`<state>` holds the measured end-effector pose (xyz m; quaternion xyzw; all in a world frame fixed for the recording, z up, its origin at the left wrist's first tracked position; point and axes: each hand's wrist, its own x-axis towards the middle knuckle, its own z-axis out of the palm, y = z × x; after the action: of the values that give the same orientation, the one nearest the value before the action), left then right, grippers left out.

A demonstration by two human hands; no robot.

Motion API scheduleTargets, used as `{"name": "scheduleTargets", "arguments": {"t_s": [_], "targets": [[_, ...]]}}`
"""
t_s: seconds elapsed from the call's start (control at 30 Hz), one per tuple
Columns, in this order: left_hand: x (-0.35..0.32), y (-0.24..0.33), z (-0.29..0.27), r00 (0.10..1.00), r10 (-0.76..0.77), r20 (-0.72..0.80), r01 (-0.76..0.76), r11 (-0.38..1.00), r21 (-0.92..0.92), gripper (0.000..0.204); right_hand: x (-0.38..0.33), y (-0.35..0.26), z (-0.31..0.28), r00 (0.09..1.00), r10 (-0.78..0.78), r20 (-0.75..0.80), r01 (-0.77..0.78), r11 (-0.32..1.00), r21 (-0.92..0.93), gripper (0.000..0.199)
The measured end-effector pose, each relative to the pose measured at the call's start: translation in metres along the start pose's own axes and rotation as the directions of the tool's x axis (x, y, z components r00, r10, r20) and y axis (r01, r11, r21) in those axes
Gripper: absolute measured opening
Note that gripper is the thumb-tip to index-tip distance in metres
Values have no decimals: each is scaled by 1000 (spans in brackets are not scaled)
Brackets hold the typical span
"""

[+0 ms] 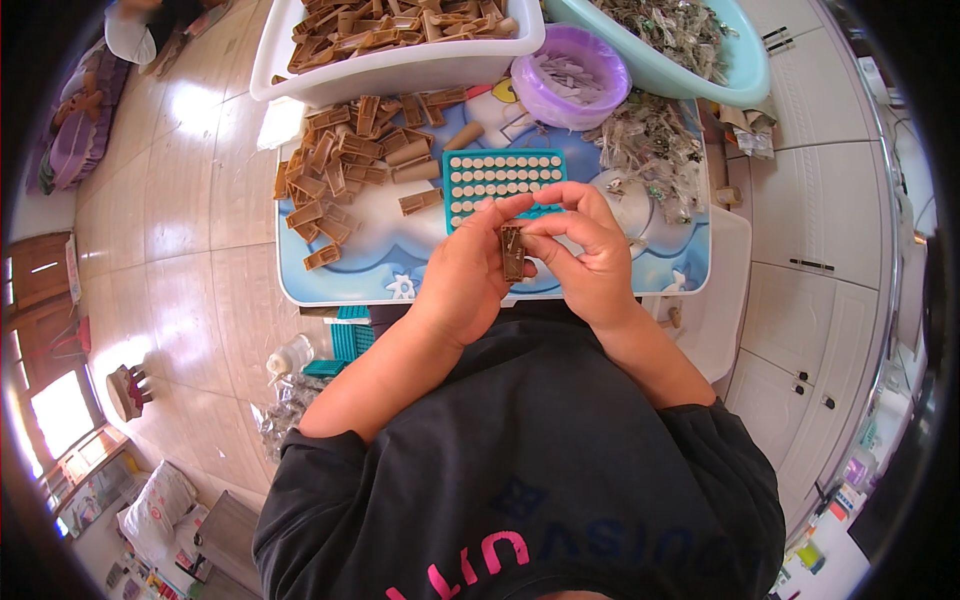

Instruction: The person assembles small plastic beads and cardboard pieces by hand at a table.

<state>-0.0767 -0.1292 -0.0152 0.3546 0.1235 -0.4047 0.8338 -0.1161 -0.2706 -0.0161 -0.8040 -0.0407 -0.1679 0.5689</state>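
A small brown plastic casing point(513, 262), open-topped with thin wire-like parts inside, is held near the table's front edge. My left hand point(462, 272) grips it from the left, fingers closed around its side. From the right, my right hand point(588, 262) pinches at its upper end; what lies between those fingertips is too small to make out. Just beyond both hands lies a teal tray point(447, 185) with rows of round cream pieces, its near part covered by my fingers. Left of the tray, several similar brown casings point(330, 170) lie in a loose pile.
Along the table's far side stand a white tub point(400, 88) full of brown casings, a purple-lined bowl point(570, 112) of pale pieces, and a light teal basin point(748, 75). Clear-wrapped small parts point(655, 150) heap at the right. Teal trays point(352, 338) and a bottle point(290, 355) sit below the left edge.
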Motion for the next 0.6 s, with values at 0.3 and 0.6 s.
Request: {"name": "scheduleTargets", "arguments": {"t_s": [0.3,0.6], "targets": [[-1,1,-5,996,5,88,-11,997,70,45,0,2,2,999,46,12,-45,998,-37,12],[-6,8,0,991,0,137,-14,995,100,43,0,6,-4,996,68,55,-66,997,-36,8]]}}
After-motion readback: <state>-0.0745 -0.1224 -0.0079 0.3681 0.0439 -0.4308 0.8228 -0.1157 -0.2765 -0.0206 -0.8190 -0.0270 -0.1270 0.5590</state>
